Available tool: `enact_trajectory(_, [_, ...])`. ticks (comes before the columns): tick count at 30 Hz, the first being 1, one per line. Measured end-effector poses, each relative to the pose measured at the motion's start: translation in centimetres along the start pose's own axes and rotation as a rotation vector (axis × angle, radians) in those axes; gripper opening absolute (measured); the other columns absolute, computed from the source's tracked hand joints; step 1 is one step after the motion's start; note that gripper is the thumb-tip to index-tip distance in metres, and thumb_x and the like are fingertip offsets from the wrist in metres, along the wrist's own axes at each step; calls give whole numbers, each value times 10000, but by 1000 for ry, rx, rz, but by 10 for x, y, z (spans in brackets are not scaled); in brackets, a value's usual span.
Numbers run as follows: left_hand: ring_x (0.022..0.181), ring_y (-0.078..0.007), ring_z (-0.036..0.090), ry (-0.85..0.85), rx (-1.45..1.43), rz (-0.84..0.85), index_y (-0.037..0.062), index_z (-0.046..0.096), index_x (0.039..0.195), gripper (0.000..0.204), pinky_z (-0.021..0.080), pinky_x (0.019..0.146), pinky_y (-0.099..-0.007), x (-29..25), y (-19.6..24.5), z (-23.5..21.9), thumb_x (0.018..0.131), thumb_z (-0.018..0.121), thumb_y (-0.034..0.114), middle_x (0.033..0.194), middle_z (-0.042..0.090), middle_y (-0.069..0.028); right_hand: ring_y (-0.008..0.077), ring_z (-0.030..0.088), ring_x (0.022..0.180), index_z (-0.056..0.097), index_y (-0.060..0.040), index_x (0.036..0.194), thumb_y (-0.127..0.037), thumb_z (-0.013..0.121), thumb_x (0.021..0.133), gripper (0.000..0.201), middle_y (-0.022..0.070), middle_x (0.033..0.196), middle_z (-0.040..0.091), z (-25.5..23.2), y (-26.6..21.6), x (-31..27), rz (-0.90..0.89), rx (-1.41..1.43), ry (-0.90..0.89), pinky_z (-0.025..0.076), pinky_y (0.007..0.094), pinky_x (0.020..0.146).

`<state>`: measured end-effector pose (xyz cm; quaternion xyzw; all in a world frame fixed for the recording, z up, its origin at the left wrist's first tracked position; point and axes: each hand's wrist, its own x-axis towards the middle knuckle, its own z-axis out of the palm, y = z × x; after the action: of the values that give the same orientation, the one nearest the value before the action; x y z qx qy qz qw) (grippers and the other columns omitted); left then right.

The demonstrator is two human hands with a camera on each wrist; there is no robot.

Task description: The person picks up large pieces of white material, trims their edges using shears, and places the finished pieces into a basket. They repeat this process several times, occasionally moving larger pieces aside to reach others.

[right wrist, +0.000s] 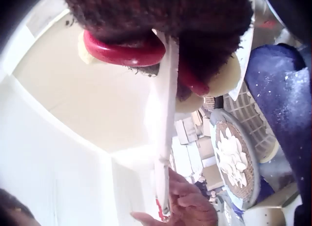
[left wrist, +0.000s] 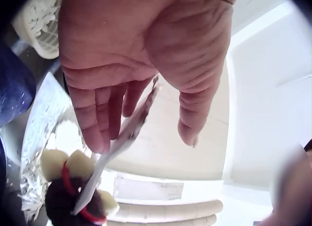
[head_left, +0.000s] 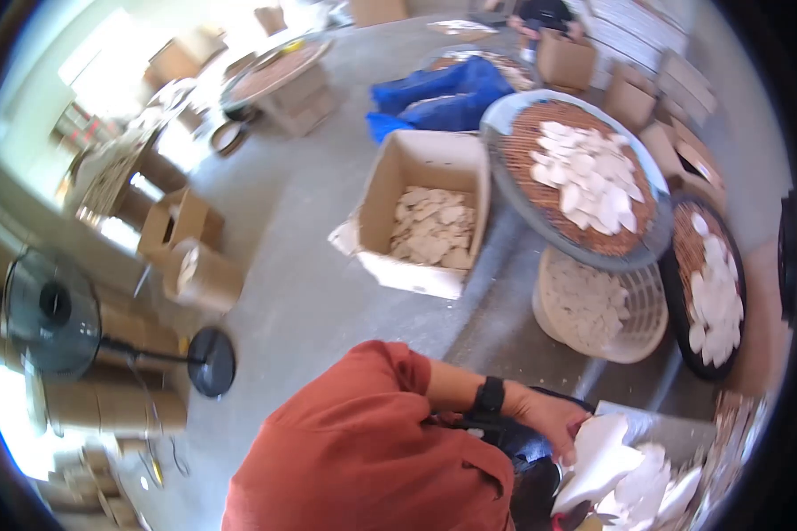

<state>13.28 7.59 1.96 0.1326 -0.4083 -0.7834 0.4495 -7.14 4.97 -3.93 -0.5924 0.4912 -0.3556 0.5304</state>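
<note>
A thin, flat white slab [left wrist: 112, 150] with dark spots along one edge stands on edge between my hands. My right hand [right wrist: 161, 21], in a dark fuzzy glove with red bands and cream fingertip covers, pinches one end of it. The red bands [left wrist: 68, 179] show in the left wrist view too. My bare left hand [left wrist: 146, 50] is at the slab's other end, its fingers [left wrist: 87, 116] extended along one side and the thumb [left wrist: 190, 118] held away from it. In the head view my left hand [head_left: 545, 416] reaches over several white pieces [head_left: 642, 482].
A carton [head_left: 372, 226] of white pieces stands ahead on the floor. Beside it, a round tray [head_left: 514, 199] with white pieces sits above a cream basket [head_left: 553, 332]. An oval tray [head_left: 682, 332] leans at the right. A floor fan [head_left: 53, 301] is at the left.
</note>
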Motion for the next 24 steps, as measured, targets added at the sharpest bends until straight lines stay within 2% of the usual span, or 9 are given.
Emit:
enact_trajectory(4, [859, -97, 559, -139, 213, -288, 13, 468, 1202, 516, 466, 749, -272, 20, -33, 19, 784, 716, 186, 1060, 568, -66, 243, 608, 902, 562, 41, 1050, -222, 492, 899, 311, 121, 1011, 619, -21, 10, -23, 25, 65, 161, 489, 365, 813])
enact_trajectory(5, [843, -96, 557, -64, 194, -221, 5, 500, 1156, 456, 464, 737, -279, 27, -65, 23, 797, 703, 202, 1024, 580, -64, 242, 608, 901, 561, 42, 1050, -224, 490, 900, 313, 121, 1011, 619, -24, 12, -29, 34, 84, 199, 490, 365, 813])
enact_trajectory(7, [783, -101, 552, 76, 331, -291, 5, 585, 992, 308, 458, 692, -286, 32, -61, 49, 860, 632, 279, 904, 603, -48, 242, 609, 900, 560, 43, 1050, -227, 486, 903, 316, 122, 1010, 619, -30, 16, -44, 40, 129, 273, 490, 365, 812])
enact_trajectory(11, [715, -108, 552, 62, 505, -175, 43, 606, 957, 355, 449, 627, -237, 51, -97, 63, 930, 500, 381, 811, 594, -43, 240, 610, 897, 558, 46, 1049, -235, 478, 910, 324, 122, 1008, 619, -45, 25, -86, 57, 205, 408, 492, 364, 811])
enact_trajectory(12, [743, -97, 565, 69, 359, -393, 44, 605, 1026, 359, 459, 614, -237, 56, -84, 75, 922, 517, 376, 827, 601, -40, 240, 610, 896, 558, 47, 1049, -237, 476, 911, 326, 122, 1008, 619, -49, 28, -99, 61, 230, 446, 493, 364, 811])
enact_trajectory(14, [797, -100, 579, 160, 152, -545, 39, 588, 1091, 367, 482, 623, -246, 68, -76, 90, 912, 540, 356, 892, 609, -43, 239, 611, 895, 557, 48, 1048, -241, 472, 915, 329, 123, 1007, 619, -56, 35, -126, 74, 271, 530, 494, 364, 810])
enact_trajectory(16, [829, -111, 589, 360, 53, -411, 31, 573, 1109, 362, 498, 645, -252, 84, -114, 89, 902, 567, 328, 931, 613, -49, 238, 611, 893, 556, 50, 1048, -244, 468, 918, 333, 123, 1006, 619, -60, 41, -152, 74, 318, 609, 495, 364, 810])
enact_trajectory(22, [761, -144, 606, 266, -127, -433, 14, 589, 1036, 244, 493, 713, -269, 111, -124, 99, 893, 585, 212, 915, 632, -72, 235, 613, 888, 553, 55, 1047, -255, 456, 927, 346, 123, 1003, 619, -51, 55, -232, 25, 515, 822, 497, 363, 808])
enact_trajectory(24, [939, -196, 601, 217, -187, -496, 0, 531, 1129, 256, 497, 821, -344, 116, -129, 101, 908, 538, 127, 1081, 600, -98, 235, 613, 887, 551, 56, 1046, -259, 452, 930, 350, 124, 1002, 619, -40, 56, -248, -44, 657, 861, 498, 363, 808])
